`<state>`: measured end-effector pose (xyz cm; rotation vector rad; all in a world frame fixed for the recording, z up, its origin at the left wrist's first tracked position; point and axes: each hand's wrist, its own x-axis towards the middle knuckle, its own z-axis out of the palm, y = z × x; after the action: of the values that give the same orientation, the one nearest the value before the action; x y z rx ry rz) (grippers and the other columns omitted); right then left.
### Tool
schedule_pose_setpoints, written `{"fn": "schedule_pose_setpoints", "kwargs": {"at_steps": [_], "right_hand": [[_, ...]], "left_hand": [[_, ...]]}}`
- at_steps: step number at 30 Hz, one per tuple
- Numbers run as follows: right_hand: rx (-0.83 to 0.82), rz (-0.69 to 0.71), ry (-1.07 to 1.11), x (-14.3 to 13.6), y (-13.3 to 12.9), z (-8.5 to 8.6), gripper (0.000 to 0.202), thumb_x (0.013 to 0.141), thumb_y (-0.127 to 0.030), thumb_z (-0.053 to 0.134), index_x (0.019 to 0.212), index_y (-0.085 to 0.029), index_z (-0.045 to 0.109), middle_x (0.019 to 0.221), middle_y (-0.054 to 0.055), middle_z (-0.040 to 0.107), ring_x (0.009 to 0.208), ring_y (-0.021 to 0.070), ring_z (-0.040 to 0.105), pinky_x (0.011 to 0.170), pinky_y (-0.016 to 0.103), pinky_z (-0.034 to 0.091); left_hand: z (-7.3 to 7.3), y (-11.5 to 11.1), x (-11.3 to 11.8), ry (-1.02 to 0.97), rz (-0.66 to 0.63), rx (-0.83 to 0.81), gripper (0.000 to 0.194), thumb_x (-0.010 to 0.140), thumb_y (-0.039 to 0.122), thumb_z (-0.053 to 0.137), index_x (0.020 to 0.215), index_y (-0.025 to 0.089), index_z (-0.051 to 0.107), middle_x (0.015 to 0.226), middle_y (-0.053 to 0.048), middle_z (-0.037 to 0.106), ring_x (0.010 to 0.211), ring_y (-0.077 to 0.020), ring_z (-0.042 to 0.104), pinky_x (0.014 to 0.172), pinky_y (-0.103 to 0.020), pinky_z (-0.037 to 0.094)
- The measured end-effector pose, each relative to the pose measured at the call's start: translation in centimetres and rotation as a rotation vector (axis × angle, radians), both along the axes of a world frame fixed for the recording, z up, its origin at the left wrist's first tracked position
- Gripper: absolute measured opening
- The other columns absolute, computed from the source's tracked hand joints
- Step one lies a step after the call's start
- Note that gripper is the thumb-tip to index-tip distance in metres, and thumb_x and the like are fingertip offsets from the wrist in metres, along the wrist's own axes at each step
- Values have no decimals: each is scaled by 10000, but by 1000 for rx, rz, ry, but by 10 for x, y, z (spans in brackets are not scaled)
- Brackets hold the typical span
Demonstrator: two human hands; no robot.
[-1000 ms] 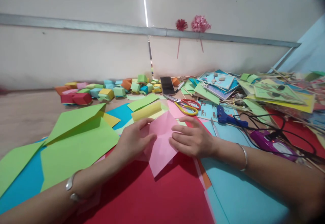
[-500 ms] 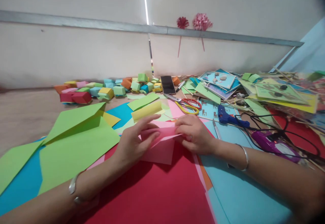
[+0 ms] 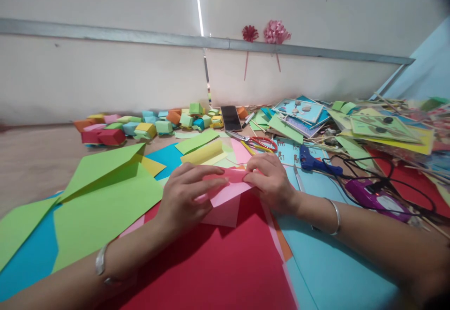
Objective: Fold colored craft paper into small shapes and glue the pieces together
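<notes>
A folded pink paper [image 3: 230, 192] is held between both hands, above a large red sheet [image 3: 211, 263]. My left hand [image 3: 186, 195] grips its left side, fingers over the top and the thumb hidden beneath. On the right edge, my right hand [image 3: 272, 181] pinches the paper between thumb and fingers. Another flat pink piece [image 3: 223, 214] lies under the folded one, on the red sheet. Scissors with red and yellow handles [image 3: 263, 144] rest just beyond my right hand.
Green sheets [image 3: 101, 211] spread at left; light blue sheets [image 3: 337, 253] at right. Small paper boxes [image 3: 112, 136] line the back beside a phone [image 3: 231, 118]. A blue glue gun [image 3: 318, 162], a purple device [image 3: 378, 200], a cutter [image 3: 298, 178] and black cable lie right. Paper flowers [image 3: 277, 32] hang behind.
My left hand has turned over the pink paper, its fingers now stretched across the top and its thumb out of sight. The paper is tilted flatter. The view has shifted slightly.
</notes>
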<state>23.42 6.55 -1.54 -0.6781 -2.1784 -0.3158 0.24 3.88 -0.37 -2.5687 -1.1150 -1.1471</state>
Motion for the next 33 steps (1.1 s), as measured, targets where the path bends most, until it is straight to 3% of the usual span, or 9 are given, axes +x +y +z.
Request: {"fn": "schedule_pose_setpoints", "kwargs": {"at_steps": [4,7,12,16,22,27,30,33], "right_hand": [[-26,32,1,0,-2,1,241,916,-113,493,759,-224,639,833,45,629,888,204,567,783,373,436],[-23,45,-21,1,0,1,240,912,-123,492,750,-224,638,837,48,638,889,203,570,778,368,452],[-40,56,-45,2,6,-3,200,908,-173,533,738,-209,632,824,53,649,879,204,580,773,363,450],[-122,44,-25,2,6,0,232,936,-278,536,736,-197,621,816,70,630,835,209,566,756,365,438],[-193,35,23,1,2,5,263,955,-276,472,758,-184,618,823,77,614,821,215,541,766,377,431],[-217,47,70,1,4,3,218,963,-233,464,817,-184,619,836,76,615,818,205,547,764,360,453],[-232,61,132,2,4,2,114,951,-217,510,977,-185,616,885,75,645,853,201,580,791,346,472],[-263,40,190,2,4,2,153,929,-222,564,1075,-183,587,955,85,667,903,208,605,832,351,480]], "left_hand": [[-5,-4,3,158,83,60,240,818,198,649,1006,303,754,1336,-95,616,1125,-335,553,931,-484,400],[-8,-5,4,197,79,60,268,862,167,593,1011,312,762,1381,-110,561,1199,-354,478,972,-532,364],[-8,-1,2,196,33,-69,257,873,224,595,689,265,769,1335,-107,584,1222,-382,449,945,-565,362],[-7,5,1,38,43,-187,267,847,313,616,614,227,714,1170,-109,662,1140,-336,517,945,-520,398],[2,8,2,-353,106,-466,245,821,403,579,662,230,652,832,-58,714,825,-225,637,784,-347,487],[7,4,6,-438,147,-495,212,751,363,646,579,241,645,685,-24,699,673,-201,614,653,-302,472],[7,3,7,-469,161,-491,174,719,345,678,573,250,686,726,-31,729,699,-209,638,662,-306,485],[7,2,6,-476,165,-484,143,708,341,693,597,257,727,750,-38,738,716,-214,653,692,-317,500]]}}
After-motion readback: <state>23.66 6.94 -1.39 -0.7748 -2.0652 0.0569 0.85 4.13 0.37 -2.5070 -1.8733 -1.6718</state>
